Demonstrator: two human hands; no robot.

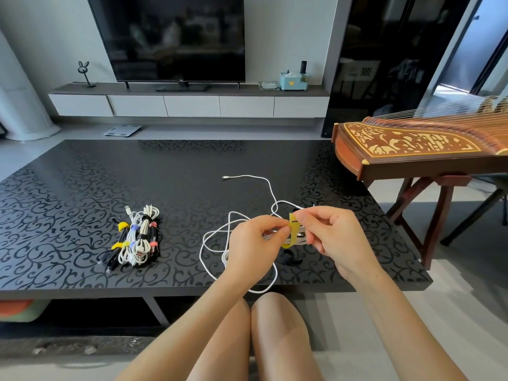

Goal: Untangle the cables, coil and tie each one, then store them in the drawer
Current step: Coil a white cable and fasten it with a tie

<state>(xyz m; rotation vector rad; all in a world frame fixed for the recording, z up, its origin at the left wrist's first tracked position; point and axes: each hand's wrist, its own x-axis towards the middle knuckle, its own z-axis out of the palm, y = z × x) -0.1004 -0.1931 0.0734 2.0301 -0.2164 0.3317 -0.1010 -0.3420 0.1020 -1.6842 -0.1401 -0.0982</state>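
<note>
Above the front of the black patterned table (82, 188), my left hand (254, 246) grips a folded bundle of white cable (295, 237). My right hand (334, 235) pinches a yellow tie strap (292, 229) that wraps around the bundle. Loose white cable (211, 243) loops over the table beneath my hands, and one end with a plug (224, 177) trails toward the back. A black tie strap (288, 257) lies on the table under my hands. To the left sits a pile of coiled, tied cables (136, 237).
A wooden zither (417, 144) on a stand is at the right of the table. Behind the table a TV (170, 37) stands on a low cabinet with white drawers (192, 105). A scale (122, 130) lies on the floor. My knees are below the table's front edge.
</note>
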